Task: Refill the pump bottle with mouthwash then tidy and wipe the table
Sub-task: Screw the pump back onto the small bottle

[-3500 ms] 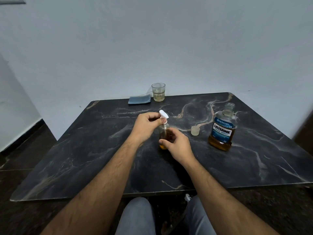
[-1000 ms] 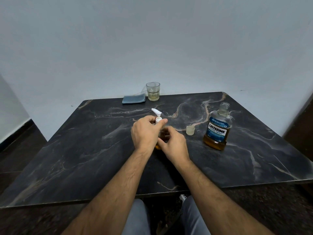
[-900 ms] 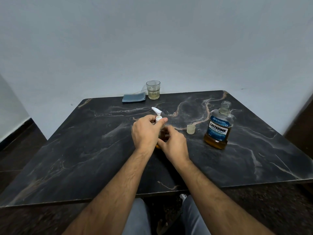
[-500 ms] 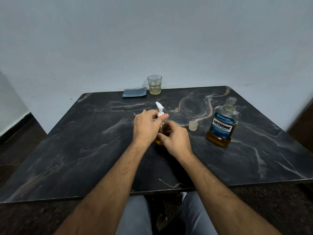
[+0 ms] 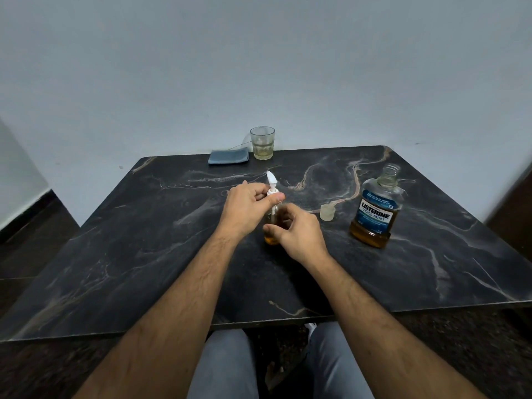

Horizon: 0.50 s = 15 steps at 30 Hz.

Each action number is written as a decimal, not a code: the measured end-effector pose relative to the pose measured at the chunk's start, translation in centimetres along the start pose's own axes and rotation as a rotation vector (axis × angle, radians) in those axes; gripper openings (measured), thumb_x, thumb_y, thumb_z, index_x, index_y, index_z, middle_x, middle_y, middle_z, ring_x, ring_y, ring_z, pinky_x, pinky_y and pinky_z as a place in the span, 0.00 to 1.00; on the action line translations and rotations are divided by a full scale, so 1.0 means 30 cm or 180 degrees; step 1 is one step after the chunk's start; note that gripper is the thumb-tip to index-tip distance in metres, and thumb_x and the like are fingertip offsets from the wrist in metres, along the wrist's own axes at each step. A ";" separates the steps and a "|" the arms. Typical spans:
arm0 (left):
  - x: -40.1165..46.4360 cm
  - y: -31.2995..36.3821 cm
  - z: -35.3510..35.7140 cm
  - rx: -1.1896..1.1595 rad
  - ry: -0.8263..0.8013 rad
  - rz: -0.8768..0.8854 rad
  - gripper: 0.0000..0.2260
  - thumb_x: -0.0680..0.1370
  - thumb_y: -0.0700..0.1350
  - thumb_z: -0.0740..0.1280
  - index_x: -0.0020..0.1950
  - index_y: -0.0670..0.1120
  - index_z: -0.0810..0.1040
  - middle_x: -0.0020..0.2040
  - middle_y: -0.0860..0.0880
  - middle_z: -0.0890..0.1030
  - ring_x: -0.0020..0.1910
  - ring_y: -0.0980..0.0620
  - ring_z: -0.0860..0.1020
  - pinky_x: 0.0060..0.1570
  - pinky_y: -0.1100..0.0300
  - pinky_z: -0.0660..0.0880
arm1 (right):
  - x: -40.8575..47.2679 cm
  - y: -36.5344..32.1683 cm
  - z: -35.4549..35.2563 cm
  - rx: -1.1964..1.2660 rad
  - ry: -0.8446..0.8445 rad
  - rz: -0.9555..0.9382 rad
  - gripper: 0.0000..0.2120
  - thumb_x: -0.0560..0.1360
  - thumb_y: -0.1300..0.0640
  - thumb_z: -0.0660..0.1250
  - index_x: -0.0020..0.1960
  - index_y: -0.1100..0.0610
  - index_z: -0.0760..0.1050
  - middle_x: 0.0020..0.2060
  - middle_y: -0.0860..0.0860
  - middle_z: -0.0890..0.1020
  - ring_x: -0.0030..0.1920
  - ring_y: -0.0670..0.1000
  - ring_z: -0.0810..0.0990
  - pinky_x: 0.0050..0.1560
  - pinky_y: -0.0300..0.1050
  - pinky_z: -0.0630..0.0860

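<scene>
starting far left at the back: folded blue cloth (image 5: 228, 156) parked beside the glass (image 5: 262, 143), ready for wiping. centre: left hand (image 5: 247, 207) pinching the white pump collar (image 5: 272, 188), likely screwing it down; right hand (image 5: 298, 229) curled round the pump bottle (image 5: 271, 226) to steady it on the table (image 5: 144, 240). right: small cap (image 5: 327, 212) off, mouthwash bottle (image 5: 375, 210) uncapped, well apart.

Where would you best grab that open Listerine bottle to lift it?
Probably round the narrow shoulder below the neck of the Listerine bottle, coming from its near left side with the right hand. It stands upright and uncapped, so keep it level; the wide body looks harder to span.
</scene>
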<state>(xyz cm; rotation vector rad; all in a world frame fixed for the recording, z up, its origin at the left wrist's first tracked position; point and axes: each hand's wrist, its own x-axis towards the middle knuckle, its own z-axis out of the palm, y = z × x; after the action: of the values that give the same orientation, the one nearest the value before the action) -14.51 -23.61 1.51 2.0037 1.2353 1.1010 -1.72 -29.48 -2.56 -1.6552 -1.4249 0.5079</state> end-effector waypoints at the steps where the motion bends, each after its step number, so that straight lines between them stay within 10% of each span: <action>1: 0.000 0.004 -0.001 -0.0023 -0.0026 -0.0003 0.11 0.75 0.52 0.73 0.40 0.45 0.83 0.34 0.42 0.83 0.36 0.45 0.80 0.76 0.57 0.56 | 0.001 -0.001 -0.002 0.0003 -0.0010 0.0008 0.17 0.68 0.49 0.78 0.55 0.50 0.79 0.47 0.46 0.84 0.50 0.46 0.82 0.55 0.47 0.79; 5: -0.016 0.014 -0.001 -0.0114 -0.0061 -0.0076 0.07 0.74 0.54 0.74 0.45 0.51 0.85 0.36 0.49 0.85 0.35 0.59 0.80 0.52 0.60 0.72 | -0.004 -0.007 -0.009 0.0048 -0.0041 0.0035 0.19 0.68 0.49 0.78 0.57 0.50 0.79 0.49 0.46 0.84 0.51 0.45 0.81 0.57 0.47 0.79; 15: -0.047 0.011 -0.013 -0.0299 -0.0112 -0.0190 0.08 0.73 0.50 0.75 0.51 0.51 0.85 0.44 0.56 0.86 0.47 0.60 0.83 0.52 0.60 0.78 | -0.017 -0.020 -0.017 0.0030 -0.0125 0.0044 0.21 0.68 0.51 0.79 0.58 0.50 0.78 0.51 0.46 0.83 0.52 0.45 0.82 0.58 0.46 0.79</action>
<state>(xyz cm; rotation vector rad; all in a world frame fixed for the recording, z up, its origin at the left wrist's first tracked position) -15.03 -25.01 1.46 1.8962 1.1955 1.0705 -1.80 -30.16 -1.90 -1.6567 -1.4382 0.5568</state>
